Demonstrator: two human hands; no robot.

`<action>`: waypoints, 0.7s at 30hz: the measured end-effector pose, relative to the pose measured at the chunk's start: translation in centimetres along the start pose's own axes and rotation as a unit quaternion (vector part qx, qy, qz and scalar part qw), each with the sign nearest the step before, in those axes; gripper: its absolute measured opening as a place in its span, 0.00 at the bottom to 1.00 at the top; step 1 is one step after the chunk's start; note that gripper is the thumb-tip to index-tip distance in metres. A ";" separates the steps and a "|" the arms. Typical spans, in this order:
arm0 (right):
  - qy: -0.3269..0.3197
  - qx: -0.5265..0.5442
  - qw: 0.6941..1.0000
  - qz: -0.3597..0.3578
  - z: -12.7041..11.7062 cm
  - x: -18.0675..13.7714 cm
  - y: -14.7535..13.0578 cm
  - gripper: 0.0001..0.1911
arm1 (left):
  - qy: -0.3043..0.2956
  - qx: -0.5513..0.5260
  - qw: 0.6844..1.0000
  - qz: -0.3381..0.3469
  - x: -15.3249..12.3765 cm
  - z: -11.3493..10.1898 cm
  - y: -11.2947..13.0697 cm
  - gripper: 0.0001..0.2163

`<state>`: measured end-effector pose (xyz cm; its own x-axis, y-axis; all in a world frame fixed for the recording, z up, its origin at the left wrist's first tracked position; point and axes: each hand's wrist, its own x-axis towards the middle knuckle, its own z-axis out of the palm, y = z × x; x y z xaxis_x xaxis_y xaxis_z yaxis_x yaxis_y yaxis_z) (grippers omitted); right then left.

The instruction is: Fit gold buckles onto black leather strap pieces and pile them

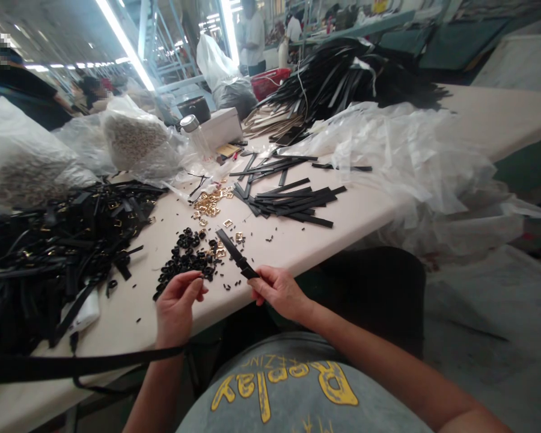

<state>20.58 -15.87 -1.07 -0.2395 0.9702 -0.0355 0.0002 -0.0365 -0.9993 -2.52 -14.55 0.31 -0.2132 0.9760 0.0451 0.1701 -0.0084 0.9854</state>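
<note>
My right hand (pixel 277 290) pinches the near end of a short black strap (pixel 231 248), which slants away over the table's front edge. A dark band crosses that strap near my fingers. To its left, my left hand (pixel 183 297) is closed, thumb against fingertips; anything between them is too small to make out. Just beyond my left hand lies a pile of small black loops (pixel 184 255). Several gold buckles (pixel 220 246) lie beside the strap's far end, with a larger heap of gold buckles (pixel 208 203) behind.
Loose black straps (pixel 293 201) lie on the pale table (pixel 360 207). Finished-looking straps with buckles (pixel 72 240) are heaped at left, near filled plastic bags (pixel 133 135). A big black strip bundle (pixel 342 78) and crumpled plastic sheeting (pixel 388 150) occupy the right. A jar (pixel 196 132) stands behind.
</note>
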 end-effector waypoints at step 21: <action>0.048 -0.212 0.974 -0.069 -0.4 -1.2 -1.8 0.10 | -0.144 -0.238 0.955 -0.100 -1.4 6.8 1.1 0.12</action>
<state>21.23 -16.83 0.81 -0.1739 0.9775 0.1193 0.3808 0.1785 -0.9073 4.55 -14.47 0.22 0.0904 0.9871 -0.1322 -0.3179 0.1544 0.9355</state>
